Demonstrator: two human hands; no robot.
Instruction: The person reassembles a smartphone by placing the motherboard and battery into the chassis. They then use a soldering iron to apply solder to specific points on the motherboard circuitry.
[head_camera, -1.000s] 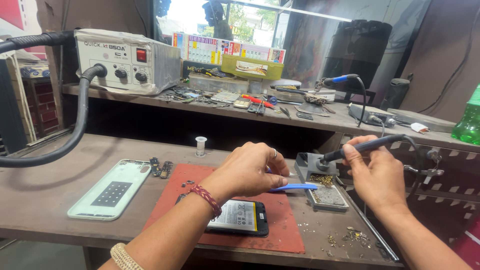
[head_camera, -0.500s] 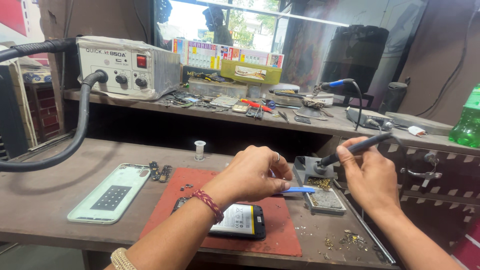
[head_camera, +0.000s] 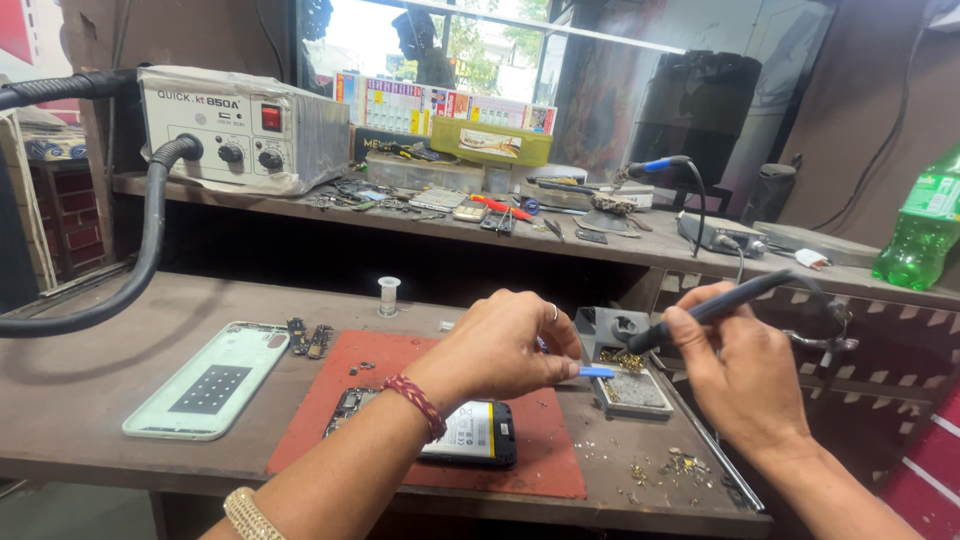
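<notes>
The right hand (head_camera: 745, 375) grips a dark soldering iron (head_camera: 715, 308) in closed fingers, its tip lowered into the holder (head_camera: 612, 330) just right of the red mat (head_camera: 430, 420). The left hand (head_camera: 500, 345) hovers over the mat's right edge, fingers pinched on a blue-tipped tool (head_camera: 595, 372) pointing toward the holder. An opened phone (head_camera: 470, 432) lies on the mat, under the left wrist. A pale green back cover (head_camera: 205, 380) rests on the bench (head_camera: 90, 420), left of the mat.

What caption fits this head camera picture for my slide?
Right hand holds a soldering iron over its stand; left hand pinches a blue tool above an opened phone.
</notes>
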